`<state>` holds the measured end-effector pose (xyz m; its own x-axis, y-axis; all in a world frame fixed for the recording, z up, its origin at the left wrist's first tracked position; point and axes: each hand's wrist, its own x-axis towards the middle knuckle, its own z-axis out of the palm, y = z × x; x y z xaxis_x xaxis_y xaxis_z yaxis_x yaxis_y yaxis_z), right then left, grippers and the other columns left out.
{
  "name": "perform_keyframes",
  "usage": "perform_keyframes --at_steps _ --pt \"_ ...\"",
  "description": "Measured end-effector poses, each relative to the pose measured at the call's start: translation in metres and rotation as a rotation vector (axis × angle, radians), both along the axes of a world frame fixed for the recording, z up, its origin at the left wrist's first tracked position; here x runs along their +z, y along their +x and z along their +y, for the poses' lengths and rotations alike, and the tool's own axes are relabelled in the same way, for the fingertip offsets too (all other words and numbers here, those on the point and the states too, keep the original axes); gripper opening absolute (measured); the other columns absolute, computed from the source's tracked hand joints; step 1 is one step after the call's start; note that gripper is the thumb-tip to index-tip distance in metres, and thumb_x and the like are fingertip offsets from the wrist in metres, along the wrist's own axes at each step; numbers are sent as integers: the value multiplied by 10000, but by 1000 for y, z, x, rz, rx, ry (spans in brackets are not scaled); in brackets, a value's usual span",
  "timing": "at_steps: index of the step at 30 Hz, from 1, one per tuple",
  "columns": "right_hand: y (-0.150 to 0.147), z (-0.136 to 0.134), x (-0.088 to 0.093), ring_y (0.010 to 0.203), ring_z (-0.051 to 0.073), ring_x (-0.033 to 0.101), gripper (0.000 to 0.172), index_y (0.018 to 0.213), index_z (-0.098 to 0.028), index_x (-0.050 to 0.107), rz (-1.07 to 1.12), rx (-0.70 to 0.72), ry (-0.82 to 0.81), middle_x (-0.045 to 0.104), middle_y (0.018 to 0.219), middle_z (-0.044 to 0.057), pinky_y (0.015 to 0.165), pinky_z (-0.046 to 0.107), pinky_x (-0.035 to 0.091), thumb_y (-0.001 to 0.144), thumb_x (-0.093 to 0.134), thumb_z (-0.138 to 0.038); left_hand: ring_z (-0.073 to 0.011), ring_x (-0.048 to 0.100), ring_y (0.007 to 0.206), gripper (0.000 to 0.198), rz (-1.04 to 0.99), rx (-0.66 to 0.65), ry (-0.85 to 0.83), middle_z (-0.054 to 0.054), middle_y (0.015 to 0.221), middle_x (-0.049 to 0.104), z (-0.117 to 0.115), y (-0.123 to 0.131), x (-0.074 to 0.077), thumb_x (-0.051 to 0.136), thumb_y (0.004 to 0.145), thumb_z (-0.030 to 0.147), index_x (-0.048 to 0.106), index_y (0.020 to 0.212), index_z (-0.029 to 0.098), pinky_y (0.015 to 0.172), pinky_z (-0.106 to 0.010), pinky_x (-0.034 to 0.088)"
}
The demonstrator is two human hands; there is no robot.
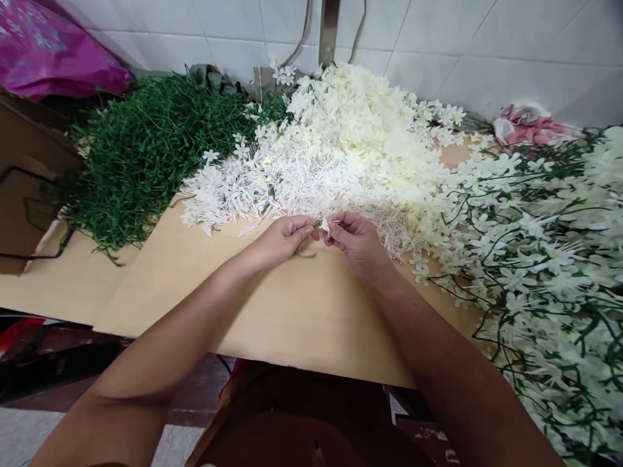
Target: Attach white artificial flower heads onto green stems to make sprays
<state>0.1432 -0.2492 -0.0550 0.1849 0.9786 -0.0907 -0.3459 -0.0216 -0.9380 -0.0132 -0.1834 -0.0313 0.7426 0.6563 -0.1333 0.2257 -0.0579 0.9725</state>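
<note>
Over the middle of the board, my left hand (292, 239) pinches a thin green artificial stem (306, 255), whose tail shows below the fingers. Close against it, my right hand (357, 240) has its fingertips closed on a small white artificial flower (325, 224). The stem's green end and the flower meet between the two hands; fingers hide whether they are joined. Just beyond my hands lies a heap of white stamen pieces (311, 185), with a pile of cream-white flower heads (370, 123) behind it.
Green stems (165, 130) are heaped at the left, beside a cardboard box (29, 175). Stemmed white flowers (549, 279) fill the right side. A purple bag (58, 55) sits back left, a pink-and-white bag (533, 126) back right. The tan board (292, 311) ends near my body.
</note>
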Motion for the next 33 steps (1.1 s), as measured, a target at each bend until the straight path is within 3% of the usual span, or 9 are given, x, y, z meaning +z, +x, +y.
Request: perform_keyframes --at_steps 3,8,19,23,27,33 --pt "-2 0 -1 536 71 523 401 693 -197 637 -22 -17 16 589 548 -58 582 237 460 542 851 -501 -76 269 452 137 17 -1 -50 83 501 351 -1 0 -1 510 837 283 560 820 157 493 -223 225" --pt "-3 3 -5 526 76 511 373 683 -199 622 -130 -35 68 571 540 -55 579 245 459 599 812 -509 -88 301 519 148 -18 3 -59 48 567 383 -2 4 3 526 776 294 539 700 169 539 -239 261" --pt "-3 2 -4 540 85 524 293 687 -190 608 -275 -69 80 591 568 -36 579 252 458 683 767 -436 -107 359 593 250 -24 -71 -35 15 653 468 4 -2 -1 556 765 406 539 688 169 591 -256 284" --pt "-5 0 -3 540 90 516 288 696 -190 604 -412 -93 107 578 572 -35 557 254 447 693 757 -434 -92 304 540 390 -50 -91 -10 48 570 357 3 -2 -4 525 831 519 480 640 181 535 -250 245" --pt "-8 -2 -5 553 97 536 260 719 -198 601 -491 -102 130 599 622 -24 551 257 461 720 736 -420 -79 263 503 500 -46 -97 10 63 529 307 4 -1 -9 528 810 637 412 608 195 491 -246 206" --pt "-13 -5 -12 613 119 605 155 750 -208 576 -472 -91 143 617 691 -10 614 281 518 758 682 -320 -72 258 486 468 -33 -62 25 63 509 308 3 2 -10 540 807 574 385 575 198 490 -251 219"
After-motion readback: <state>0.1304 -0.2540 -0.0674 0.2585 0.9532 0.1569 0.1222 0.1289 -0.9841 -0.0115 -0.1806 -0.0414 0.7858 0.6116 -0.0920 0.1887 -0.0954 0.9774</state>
